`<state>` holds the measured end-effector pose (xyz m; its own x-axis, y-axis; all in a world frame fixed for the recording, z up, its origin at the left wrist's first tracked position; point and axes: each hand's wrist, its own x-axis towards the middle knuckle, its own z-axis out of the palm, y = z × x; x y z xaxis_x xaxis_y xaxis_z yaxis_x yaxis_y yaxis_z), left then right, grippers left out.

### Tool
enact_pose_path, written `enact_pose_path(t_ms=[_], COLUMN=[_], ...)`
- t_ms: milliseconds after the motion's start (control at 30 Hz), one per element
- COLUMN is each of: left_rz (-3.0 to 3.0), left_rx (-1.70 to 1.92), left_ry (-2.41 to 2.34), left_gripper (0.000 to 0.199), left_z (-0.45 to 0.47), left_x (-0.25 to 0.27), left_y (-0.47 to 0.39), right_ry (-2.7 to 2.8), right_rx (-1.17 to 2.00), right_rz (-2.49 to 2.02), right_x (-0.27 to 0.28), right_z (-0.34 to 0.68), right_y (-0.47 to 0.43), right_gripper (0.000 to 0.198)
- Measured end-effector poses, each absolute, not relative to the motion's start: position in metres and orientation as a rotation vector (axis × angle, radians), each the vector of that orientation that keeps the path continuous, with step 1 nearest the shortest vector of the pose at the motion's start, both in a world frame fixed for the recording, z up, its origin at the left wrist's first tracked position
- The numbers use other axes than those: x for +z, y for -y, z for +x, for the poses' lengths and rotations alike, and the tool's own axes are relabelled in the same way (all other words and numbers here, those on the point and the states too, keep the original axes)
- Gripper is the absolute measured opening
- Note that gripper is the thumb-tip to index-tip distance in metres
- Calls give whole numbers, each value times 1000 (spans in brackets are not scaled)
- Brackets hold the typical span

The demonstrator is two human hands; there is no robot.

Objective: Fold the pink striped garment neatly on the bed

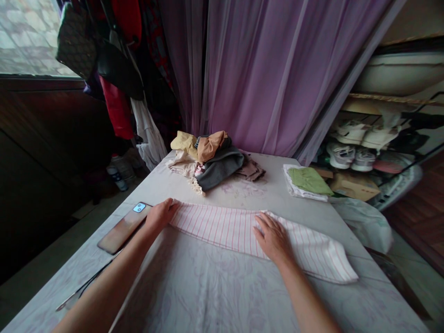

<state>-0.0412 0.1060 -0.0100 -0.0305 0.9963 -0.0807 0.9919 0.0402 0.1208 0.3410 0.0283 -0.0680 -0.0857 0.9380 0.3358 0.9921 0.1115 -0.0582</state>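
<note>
A white garment with pink stripes [222,227] lies across the table as a long folded strip. At its left end my left hand [163,212] is closed, fingers gripping the corner. My right hand [272,237] rests flat on the strip right of its middle, fingers spread and pressing the cloth. The wider right end of the garment lies loose on the table. What kind of garment it is, I cannot tell. Close to my left forearm lies a phone [121,230], camera side up.
At the table's far end sits a rumpled clothes pile [218,162]. A green folded cloth [310,180] tops white ones at the back right. By my left forearm lie thin dark-handled scissors or a similar tool [83,284]. A shoe rack [360,138] stands at right, behind it a purple curtain [277,69].
</note>
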Motion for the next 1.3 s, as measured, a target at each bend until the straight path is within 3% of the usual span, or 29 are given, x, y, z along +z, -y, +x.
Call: enact_pose_path(t_ms=[467, 633, 867, 1100, 1200, 1300], left_rz=[2036, 1867, 1626, 1972, 2005, 2033], left_rx=[-60, 277, 590, 266, 59, 87], left_ry=[-2111, -2055, -1854, -2232, -2262, -2225], left_gripper=[44, 37, 48, 53, 56, 55], left_z=[-50, -42, -36, -48, -54, -61], left_x=[-9, -12, -15, 5, -5, -21], left_y=[-125, -122, -118, -142, -149, -153], right_ry=[2074, 2063, 2073, 2016, 2014, 1934], right_rx=[-314, -267, -237, -304, -323, -347], right_rz=[-1800, -1809, -1790, -1891, -1922, -2014], right_x=[-76, -75, -74, -73, -70, -62], right_z=[345, 345, 346, 353, 362, 384], right_y=[-30, -30, -31, -21, -11, 1], right_gripper=[35, 35, 36, 35, 35, 35])
